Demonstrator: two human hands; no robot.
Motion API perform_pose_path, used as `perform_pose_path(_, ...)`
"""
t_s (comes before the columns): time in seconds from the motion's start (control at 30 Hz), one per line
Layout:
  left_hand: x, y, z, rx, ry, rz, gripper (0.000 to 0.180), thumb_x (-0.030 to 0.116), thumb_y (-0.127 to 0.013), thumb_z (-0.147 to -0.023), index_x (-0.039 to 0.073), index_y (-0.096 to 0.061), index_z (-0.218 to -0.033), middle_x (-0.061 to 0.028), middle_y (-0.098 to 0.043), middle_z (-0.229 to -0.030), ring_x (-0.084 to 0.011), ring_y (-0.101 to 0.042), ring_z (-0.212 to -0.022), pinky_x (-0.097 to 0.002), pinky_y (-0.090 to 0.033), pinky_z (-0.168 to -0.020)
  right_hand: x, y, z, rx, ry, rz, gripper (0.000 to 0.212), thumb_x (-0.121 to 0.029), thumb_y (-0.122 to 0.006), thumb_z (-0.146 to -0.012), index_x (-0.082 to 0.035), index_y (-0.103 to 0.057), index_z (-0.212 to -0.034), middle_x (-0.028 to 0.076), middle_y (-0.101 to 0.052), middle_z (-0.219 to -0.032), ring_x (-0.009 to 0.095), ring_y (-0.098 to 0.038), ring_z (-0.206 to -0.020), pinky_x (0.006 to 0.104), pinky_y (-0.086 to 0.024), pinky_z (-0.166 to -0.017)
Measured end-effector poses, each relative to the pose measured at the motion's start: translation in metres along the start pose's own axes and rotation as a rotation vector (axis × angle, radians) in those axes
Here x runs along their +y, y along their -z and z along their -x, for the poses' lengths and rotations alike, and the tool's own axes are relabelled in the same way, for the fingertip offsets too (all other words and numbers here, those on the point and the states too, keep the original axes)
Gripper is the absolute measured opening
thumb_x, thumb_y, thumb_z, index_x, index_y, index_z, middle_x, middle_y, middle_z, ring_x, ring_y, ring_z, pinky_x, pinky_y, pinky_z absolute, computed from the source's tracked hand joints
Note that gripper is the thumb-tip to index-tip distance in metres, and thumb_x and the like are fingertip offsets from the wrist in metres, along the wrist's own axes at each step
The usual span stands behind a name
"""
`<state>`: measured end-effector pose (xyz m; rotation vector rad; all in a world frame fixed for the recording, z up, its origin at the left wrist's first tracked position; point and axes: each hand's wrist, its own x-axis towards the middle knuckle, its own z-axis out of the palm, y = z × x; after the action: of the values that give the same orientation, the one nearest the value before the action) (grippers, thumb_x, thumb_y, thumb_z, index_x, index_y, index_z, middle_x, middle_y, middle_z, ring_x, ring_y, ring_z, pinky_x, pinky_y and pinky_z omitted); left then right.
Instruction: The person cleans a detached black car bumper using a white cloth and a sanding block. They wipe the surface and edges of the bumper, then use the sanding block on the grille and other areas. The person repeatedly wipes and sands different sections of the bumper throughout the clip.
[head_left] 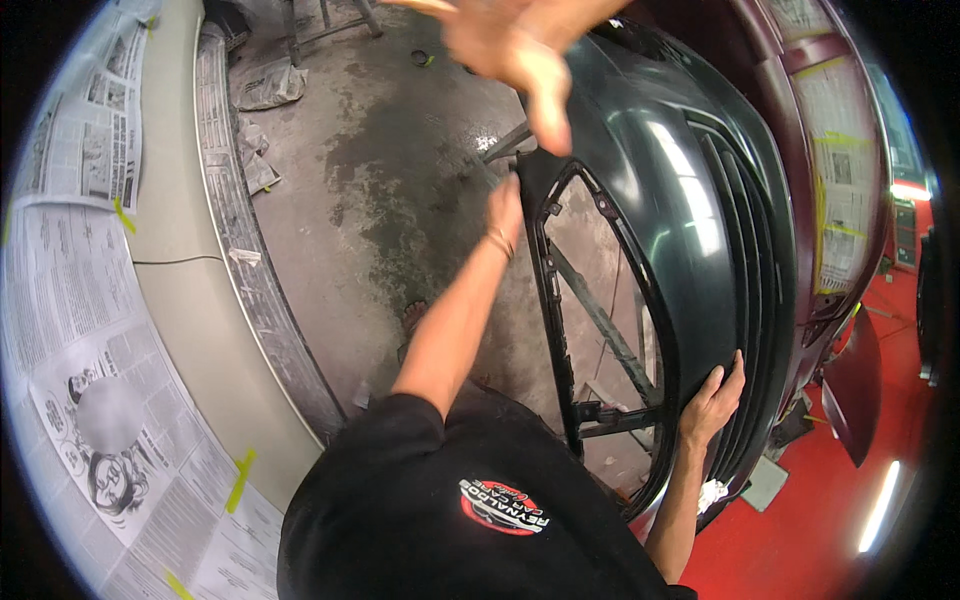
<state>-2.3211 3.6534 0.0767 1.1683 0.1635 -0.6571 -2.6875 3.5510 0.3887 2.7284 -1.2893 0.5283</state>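
Observation:
A long dark bumper cover [625, 150] with a large opening and slatted grooves stands in front of me. My left hand [507, 207] is at its far left edge, the fingers closed round the rim and partly hidden and blurred. Lower down, my right hand [712, 402] lies on the dark panel beside the grooves, with its fingers stretched out. Another person's hand [520, 75] reaches in from the top, smeared by motion. Its thumb points down over the bumper's far end near my left hand.
On the left is a light beige car body [185, 300] covered in taped newspaper [100, 270]. A maroon car body [840, 60] with papered windows is close on the right. Metal stand bars [600, 320] show through the opening. Crumpled plastic [270, 85] lies on the stained grey floor.

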Motion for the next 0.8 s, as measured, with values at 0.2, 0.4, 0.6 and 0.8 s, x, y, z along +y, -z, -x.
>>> perform_pose_path(0.2, 0.018, 0.013, 0.021, -0.023, 0.113, 0.154, 0.059, 0.043, -0.047, -0.115, -0.004, -0.060, -0.148, -0.0112, -0.062, -0.150, -0.0219, -0.054, -0.139, -0.0360, -0.035, -0.120, 0.001, -0.003, -0.002, 0.000, -0.026, -0.022, 0.053, -0.032, -0.049, -0.113, 0.004, -0.054, -0.151, 0.026, -0.061, -0.147, 0.042, -0.059, -0.136, 0.0494, -0.043, -0.116)
perform_pose_path(0.4, -0.017, 0.002, 0.059, -0.005, 0.097, 0.144, 0.058, 0.041, -0.049, -0.115, -0.006, -0.059, -0.149, -0.0125, -0.061, -0.154, -0.0235, -0.054, -0.142, -0.0367, -0.035, -0.122, -0.002, 0.004, 0.000, -0.002, -0.044, 0.011, 0.054, -0.035, -0.049, -0.111, 0.000, -0.053, -0.152, 0.023, -0.061, -0.146, 0.042, -0.058, -0.134, 0.0515, -0.041, -0.113)
perform_pose_path(0.6, 0.041, -0.006, -0.018, 0.037, 0.122, 0.015, 0.054, 0.037, -0.046, -0.116, -0.007, -0.065, -0.141, -0.0116, -0.070, -0.139, -0.0221, -0.062, -0.126, -0.0356, -0.042, -0.115, -0.003, -0.001, -0.003, 0.008, -0.050, 0.009, 0.055, -0.036, -0.050, -0.110, -0.001, -0.053, -0.153, 0.024, -0.061, -0.146, 0.042, -0.057, -0.136, 0.0529, -0.040, -0.114)
perform_pose_path(0.8, -0.020, 0.005, 0.079, 0.078, -0.116, -0.058, 0.055, 0.043, -0.047, -0.115, -0.006, -0.069, -0.127, -0.0099, -0.072, -0.121, -0.0202, -0.063, -0.114, -0.0358, -0.046, -0.106, -0.007, 0.003, -0.001, -0.022, -0.066, -0.002, 0.054, -0.033, -0.051, -0.110, -0.001, -0.053, -0.153, 0.025, -0.059, -0.149, 0.043, -0.057, -0.136, 0.0529, -0.040, -0.115)
